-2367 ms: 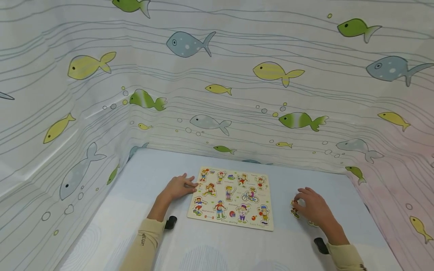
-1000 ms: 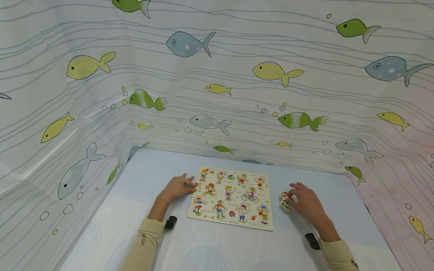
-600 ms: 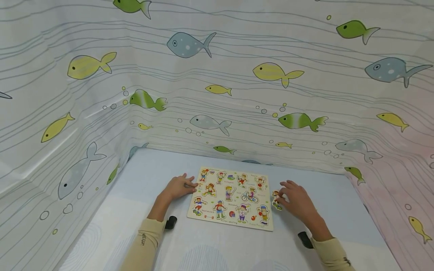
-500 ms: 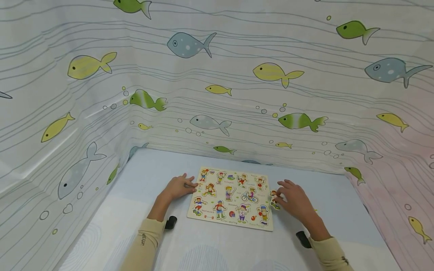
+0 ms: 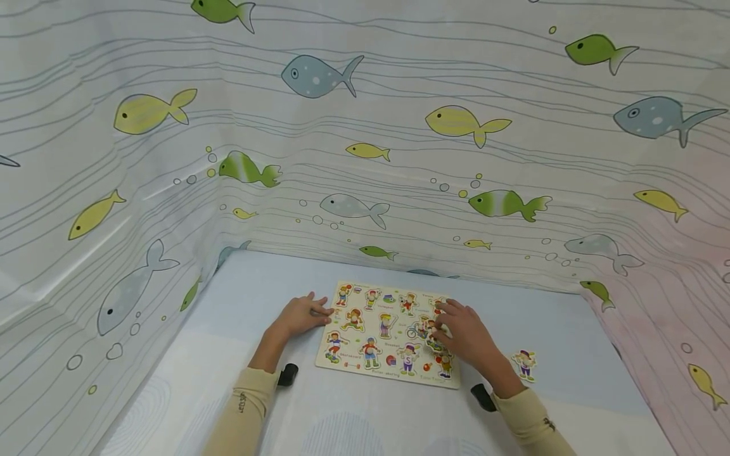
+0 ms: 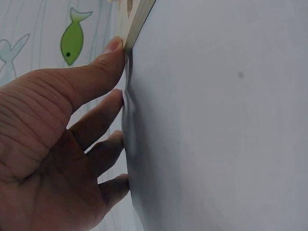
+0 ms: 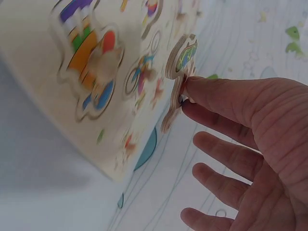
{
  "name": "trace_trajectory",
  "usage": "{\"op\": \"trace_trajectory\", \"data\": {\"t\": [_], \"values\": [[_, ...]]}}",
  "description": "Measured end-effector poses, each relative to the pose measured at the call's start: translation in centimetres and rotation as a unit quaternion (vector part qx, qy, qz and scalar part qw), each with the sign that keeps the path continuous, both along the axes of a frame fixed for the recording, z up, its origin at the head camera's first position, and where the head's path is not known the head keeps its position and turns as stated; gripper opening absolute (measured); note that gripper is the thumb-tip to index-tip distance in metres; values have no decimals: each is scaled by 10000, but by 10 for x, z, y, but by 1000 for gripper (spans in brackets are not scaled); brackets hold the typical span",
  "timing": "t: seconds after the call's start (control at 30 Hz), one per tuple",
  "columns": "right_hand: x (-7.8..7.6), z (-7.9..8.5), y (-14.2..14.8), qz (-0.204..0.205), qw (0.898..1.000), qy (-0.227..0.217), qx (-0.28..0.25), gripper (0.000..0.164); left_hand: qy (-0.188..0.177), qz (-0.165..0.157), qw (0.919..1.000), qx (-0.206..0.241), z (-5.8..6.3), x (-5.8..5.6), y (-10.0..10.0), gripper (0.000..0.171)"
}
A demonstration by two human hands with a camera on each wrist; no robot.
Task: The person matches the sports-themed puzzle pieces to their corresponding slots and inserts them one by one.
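A flat wooden peg puzzle board with several cartoon sports figures lies on the table. My left hand is at its left edge; in the left wrist view the thumb touches the board's side and the other fingertips rest on the tabletop. My right hand pinches a puzzle piece between thumb and index finger, the other fingers spread. The piece is raised over the board's right part, near the cyclist figure, and tilted to the board in the right wrist view. The pinching fingers hide part of it.
Another loose puzzle piece, a figure in a cap, lies on the table right of the board. Fish-patterned sheeting rises around the table's back and sides. A black wrist device sits under the right wrist.
The right hand has carried the pinched puzzle piece leftward from the table at the right to above the board, uncovering the other loose piece. The left hand has stayed put.
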State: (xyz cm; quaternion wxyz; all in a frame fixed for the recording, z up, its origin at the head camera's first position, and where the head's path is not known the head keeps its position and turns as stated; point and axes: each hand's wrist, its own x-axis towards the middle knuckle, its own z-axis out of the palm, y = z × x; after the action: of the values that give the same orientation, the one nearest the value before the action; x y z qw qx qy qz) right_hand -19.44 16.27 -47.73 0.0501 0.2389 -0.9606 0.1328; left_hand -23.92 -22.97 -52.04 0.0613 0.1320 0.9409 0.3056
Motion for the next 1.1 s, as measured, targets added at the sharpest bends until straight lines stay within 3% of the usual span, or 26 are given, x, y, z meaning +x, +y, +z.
{"op": "trace_trajectory", "data": {"t": [0.3, 0.6, 1.1], "values": [[-4, 0, -33, 410, 9989, 142, -159, 11, 5, -26, 10000, -39, 0, -1, 0, 29], [-11, -5, -60, 686, 9974, -39, -232, 12, 1, -30, 10000, 7, -1, -1, 0, 29], [-12, -10, -112, 948, 9952, -180, 153, 9, 36, -48, 10000, 41, -2, -1, -1, 29]]}}
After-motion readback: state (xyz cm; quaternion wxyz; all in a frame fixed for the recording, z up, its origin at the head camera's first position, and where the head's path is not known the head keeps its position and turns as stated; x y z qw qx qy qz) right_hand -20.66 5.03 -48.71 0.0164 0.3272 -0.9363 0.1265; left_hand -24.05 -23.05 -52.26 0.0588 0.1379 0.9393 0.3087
